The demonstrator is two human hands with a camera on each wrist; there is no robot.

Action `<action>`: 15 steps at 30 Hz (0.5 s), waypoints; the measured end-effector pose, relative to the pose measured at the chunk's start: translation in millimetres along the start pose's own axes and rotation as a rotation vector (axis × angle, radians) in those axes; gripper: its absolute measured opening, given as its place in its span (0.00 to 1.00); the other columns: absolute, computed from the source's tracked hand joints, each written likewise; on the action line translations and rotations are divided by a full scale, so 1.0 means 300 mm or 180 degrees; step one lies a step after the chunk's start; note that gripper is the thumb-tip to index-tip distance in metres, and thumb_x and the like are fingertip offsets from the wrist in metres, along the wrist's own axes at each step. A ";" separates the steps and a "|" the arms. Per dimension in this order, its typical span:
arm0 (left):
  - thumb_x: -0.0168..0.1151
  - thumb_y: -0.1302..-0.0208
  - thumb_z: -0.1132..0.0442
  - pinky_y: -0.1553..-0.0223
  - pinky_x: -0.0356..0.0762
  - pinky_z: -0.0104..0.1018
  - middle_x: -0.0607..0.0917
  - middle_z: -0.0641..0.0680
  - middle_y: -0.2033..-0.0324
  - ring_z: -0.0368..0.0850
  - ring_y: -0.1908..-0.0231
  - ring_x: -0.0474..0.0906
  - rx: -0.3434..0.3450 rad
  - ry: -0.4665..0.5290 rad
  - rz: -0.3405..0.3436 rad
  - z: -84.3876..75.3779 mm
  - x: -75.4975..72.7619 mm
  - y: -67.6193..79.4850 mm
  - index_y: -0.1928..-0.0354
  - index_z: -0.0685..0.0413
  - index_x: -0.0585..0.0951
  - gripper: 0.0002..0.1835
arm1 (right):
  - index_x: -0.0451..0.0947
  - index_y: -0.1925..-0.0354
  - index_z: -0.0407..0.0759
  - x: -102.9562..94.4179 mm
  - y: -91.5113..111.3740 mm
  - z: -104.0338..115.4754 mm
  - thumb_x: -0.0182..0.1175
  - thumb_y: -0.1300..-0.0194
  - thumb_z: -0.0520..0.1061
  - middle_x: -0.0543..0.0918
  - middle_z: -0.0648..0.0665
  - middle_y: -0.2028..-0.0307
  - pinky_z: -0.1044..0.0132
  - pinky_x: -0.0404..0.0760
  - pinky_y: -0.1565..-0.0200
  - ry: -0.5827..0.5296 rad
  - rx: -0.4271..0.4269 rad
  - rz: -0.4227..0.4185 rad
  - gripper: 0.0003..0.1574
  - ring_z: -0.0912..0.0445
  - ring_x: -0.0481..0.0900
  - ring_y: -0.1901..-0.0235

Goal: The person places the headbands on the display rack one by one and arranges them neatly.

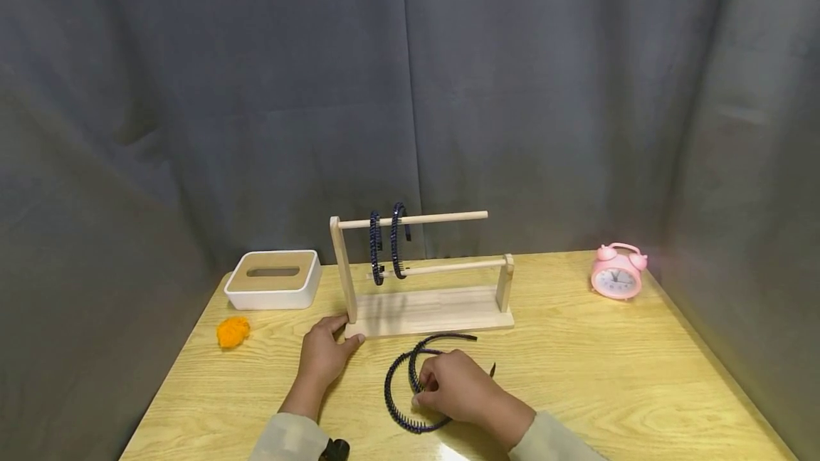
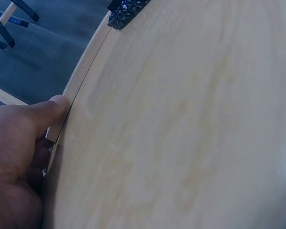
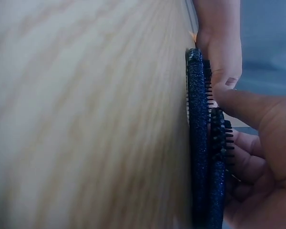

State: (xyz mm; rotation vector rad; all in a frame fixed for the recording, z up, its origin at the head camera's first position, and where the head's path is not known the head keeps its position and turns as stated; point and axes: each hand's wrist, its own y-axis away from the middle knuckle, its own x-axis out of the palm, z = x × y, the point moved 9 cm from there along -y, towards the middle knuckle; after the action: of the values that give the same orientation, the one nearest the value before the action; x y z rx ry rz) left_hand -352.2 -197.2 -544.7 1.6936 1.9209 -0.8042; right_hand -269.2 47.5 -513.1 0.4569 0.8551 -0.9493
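Note:
Two dark blue, glittery toothed headbands lie overlapping on the table: the outer headband (image 1: pixel 389 390) and the inner headband (image 1: pixel 448 336). My right hand (image 1: pixel 463 386) is low over them, fingers bent beside the inner one; a gap shows between thumb and fingertips. In the right wrist view the thumb (image 3: pixel 250 107) reaches over the bands' teeth. My left hand (image 1: pixel 323 354) grips the front left corner of a wooden rack (image 1: pixel 435 310), thumb (image 2: pixel 52 109) on its front edge. Two more headbands, a left one (image 1: pixel 374 247) and a right one (image 1: pixel 396 244), hang on its upper rod (image 1: pixel 448 218).
A white tissue box (image 1: pixel 274 299) with a wooden lid stands at the back left. In front of it lies an orange fluffy ball (image 1: pixel 233 331). A pink alarm clock (image 1: pixel 616 282) stands at the back right. Dark curtains (image 1: pixel 288 91) hang around the table.

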 end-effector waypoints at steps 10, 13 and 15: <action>0.78 0.31 0.57 0.27 0.75 0.64 0.83 0.67 0.32 0.70 0.29 0.77 0.0028 -0.0026 -0.0011 0.001 -0.004 0.001 0.32 0.62 0.84 0.29 | 0.87 0.71 0.54 0.008 -0.002 0.023 0.82 0.37 0.54 0.86 0.63 0.75 0.73 0.80 0.67 0.0175 -0.0137 -0.0019 0.14 0.72 0.77 0.73; 0.78 0.31 0.56 0.27 0.76 0.64 0.83 0.67 0.32 0.70 0.30 0.78 0.0024 -0.0001 -0.0005 0.000 -0.002 0.002 0.32 0.62 0.85 0.29 | 0.83 0.75 0.55 0.009 0.003 0.026 0.81 0.37 0.54 0.83 0.64 0.77 0.74 0.77 0.69 0.0193 -0.0125 -0.0026 0.17 0.71 0.74 0.76; 0.79 0.31 0.57 0.28 0.76 0.64 0.83 0.67 0.32 0.70 0.30 0.78 0.0015 0.0027 0.0003 0.000 0.001 0.003 0.32 0.62 0.85 0.29 | 0.81 0.76 0.56 0.004 0.010 0.027 0.80 0.35 0.53 0.80 0.64 0.79 0.74 0.75 0.71 0.0192 -0.0125 -0.0078 0.19 0.70 0.71 0.78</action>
State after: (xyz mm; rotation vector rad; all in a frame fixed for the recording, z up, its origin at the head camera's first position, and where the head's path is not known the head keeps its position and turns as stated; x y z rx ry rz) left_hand -351.4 -197.0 -545.1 1.7030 1.9253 -0.8029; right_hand -262.9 43.1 -509.3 0.4438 0.9345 -0.9435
